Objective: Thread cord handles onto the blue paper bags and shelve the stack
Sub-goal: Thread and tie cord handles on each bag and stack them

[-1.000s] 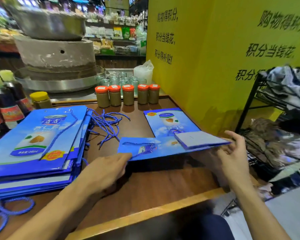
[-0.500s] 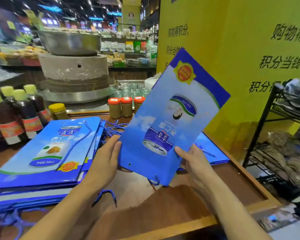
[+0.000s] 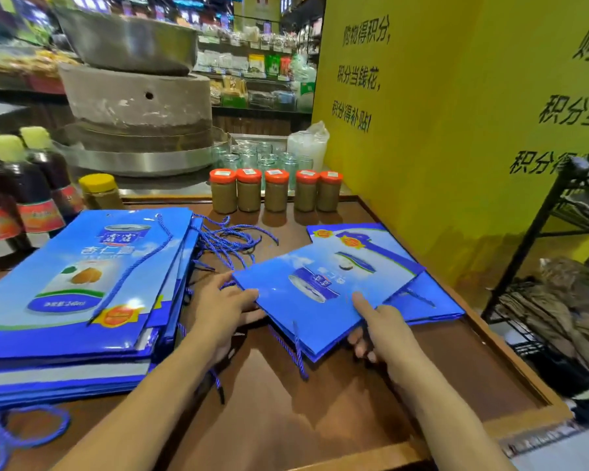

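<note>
SHOP COUNTER: A blue paper bag (image 3: pixel 320 294) is held low and tilted over the wooden table (image 3: pixel 354 402), partly above other flat bags (image 3: pixel 429 300) at the right. Its left edge is pinched by the left hand (image 3: pixel 223 307), thumb on top and fingers tucked beneath. Its near edge is pinched by the right hand (image 3: pixel 385 338), thumb pressed on the printed face and fingers curled underneath. A cord (image 3: pixel 298 351) is seen dangling from that near edge toward the table. A stack (image 3: pixel 82 287) of bags lies at the left, with loose cords (image 3: pixel 232 237) tangled just beside it. If the bag is dragged, the dangling cord could be trapped beneath it or pulled from its hole. The tangle near the left hand could be swept along, and the glossy paper creased by too hard a pinch.
</note>
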